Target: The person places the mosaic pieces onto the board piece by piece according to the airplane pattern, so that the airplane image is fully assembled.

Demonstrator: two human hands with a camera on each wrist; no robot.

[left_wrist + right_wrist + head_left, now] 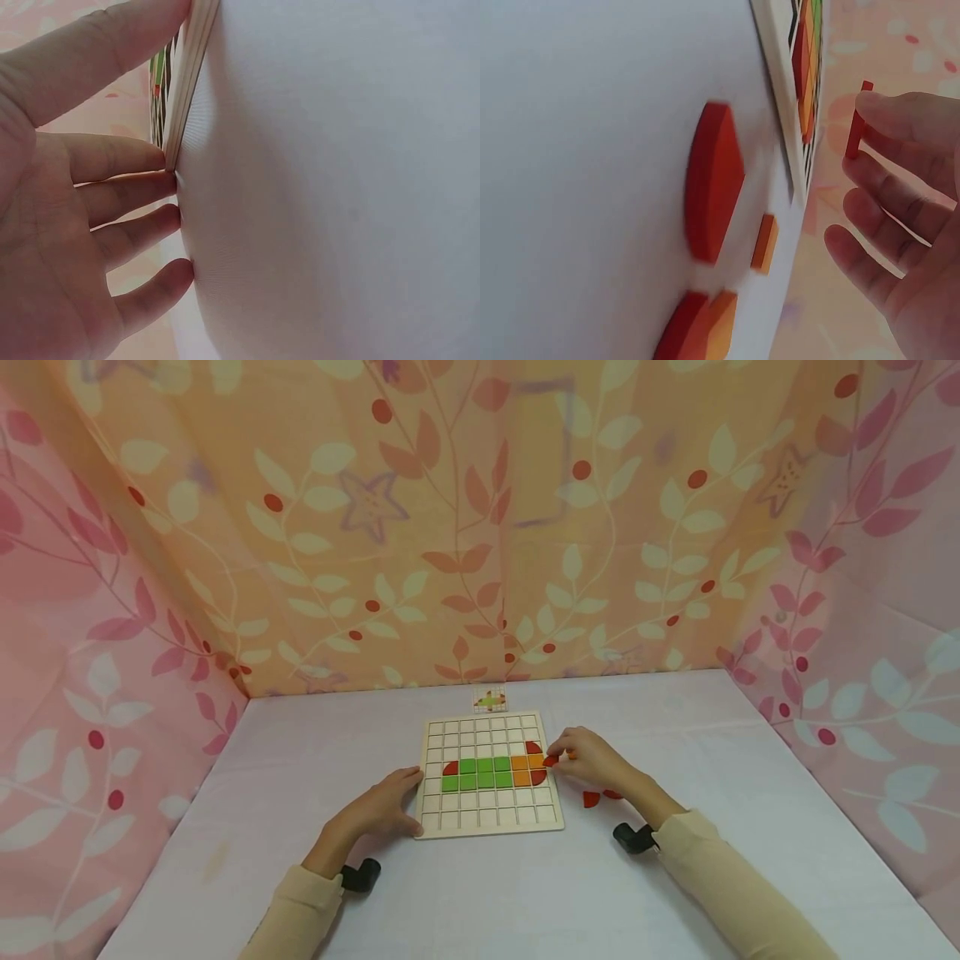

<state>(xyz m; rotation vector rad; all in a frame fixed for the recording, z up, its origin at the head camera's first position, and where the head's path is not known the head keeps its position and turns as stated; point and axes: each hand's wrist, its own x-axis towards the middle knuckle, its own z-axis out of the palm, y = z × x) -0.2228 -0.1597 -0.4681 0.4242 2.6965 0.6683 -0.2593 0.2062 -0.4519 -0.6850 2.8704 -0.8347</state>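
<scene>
A pale wooden grid board point(487, 817) lies on the white table. On it are several green squares point(486, 773), orange squares point(521, 770) and red quarter-round pieces point(451, 768), two of these by the orange squares at the right. My left hand point(378, 806) rests against the board's left edge, thumb at the near corner, fingers extended and touching the edge and the tabletop. Between thumb and fingers, my right hand point(596, 760) pinches another red quarter-round piece point(859, 120), held at the board's right edge beside the orange squares.
Right of the board lie loose red quarter-round pieces point(716, 180) and orange pieces point(764, 244), partly hidden by the right arm in the head view. A small pattern card point(491, 699) lies behind the board. Patterned curtains point(337, 527) enclose the table's back and sides.
</scene>
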